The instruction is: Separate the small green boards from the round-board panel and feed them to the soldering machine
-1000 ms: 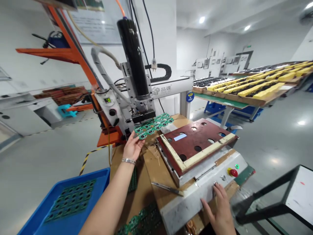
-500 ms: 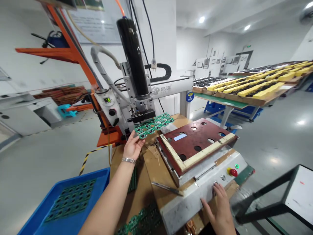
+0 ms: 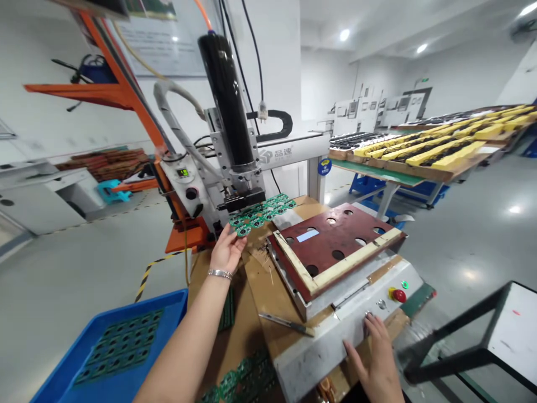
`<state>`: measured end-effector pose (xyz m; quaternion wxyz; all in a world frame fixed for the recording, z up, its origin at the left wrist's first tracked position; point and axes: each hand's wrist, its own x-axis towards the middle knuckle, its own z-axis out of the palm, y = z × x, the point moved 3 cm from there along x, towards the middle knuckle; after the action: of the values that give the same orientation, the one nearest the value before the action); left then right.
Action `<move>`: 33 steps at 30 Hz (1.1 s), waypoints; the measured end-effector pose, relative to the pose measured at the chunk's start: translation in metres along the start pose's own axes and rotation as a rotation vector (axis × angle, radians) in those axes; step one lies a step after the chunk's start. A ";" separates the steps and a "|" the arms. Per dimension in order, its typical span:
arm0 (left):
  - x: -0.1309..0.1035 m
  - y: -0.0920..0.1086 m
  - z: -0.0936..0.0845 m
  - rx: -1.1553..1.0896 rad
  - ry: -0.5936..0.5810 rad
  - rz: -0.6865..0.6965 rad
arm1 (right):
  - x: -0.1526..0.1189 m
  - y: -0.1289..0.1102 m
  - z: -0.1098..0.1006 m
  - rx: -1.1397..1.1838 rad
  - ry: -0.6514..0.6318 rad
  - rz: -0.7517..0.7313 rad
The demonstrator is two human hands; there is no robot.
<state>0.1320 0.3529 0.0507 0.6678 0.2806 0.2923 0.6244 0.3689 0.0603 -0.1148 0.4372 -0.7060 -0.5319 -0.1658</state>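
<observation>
Between the fingers and thumb of my left hand (image 3: 227, 248) is the near left corner of a green circuit board panel (image 3: 263, 215). The panel sits under the machine's spindle head (image 3: 243, 197). My right hand (image 3: 375, 358) rests on the front edge of the grey control panel (image 3: 323, 350), fingers apart, with the fingertips by a round metal button (image 3: 368, 315). A red emergency stop knob (image 3: 397, 295) is farther right on that panel. Behind it lies a dark red fixture plate (image 3: 331, 238) with round holes and a pale L-shaped strip.
A craft knife (image 3: 287, 324) lies left of the control panel. More circuit boards (image 3: 247, 376) lie at the near edge, and others are in a blue tray (image 3: 174, 305) at left. A black-framed stand (image 3: 482, 336) is at right. Yellow strips (image 3: 444, 151) fill tables behind.
The view has shifted very slightly. My left hand still holds the panel under the spindle head, and my right hand stays on the control panel.
</observation>
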 end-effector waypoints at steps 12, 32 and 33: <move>-0.005 0.003 -0.002 0.013 -0.055 -0.004 | 0.001 -0.001 -0.001 0.001 0.003 -0.003; -0.009 0.002 -0.010 0.029 -0.030 0.007 | 0.000 -0.001 0.000 -0.012 0.006 0.005; -0.010 0.003 -0.013 0.031 -0.025 0.009 | 0.000 -0.001 0.000 -0.012 0.007 0.005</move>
<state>0.1199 0.3437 0.0444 0.6643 0.2999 0.2924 0.6191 0.3676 0.0602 -0.1146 0.4353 -0.7093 -0.5276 -0.1706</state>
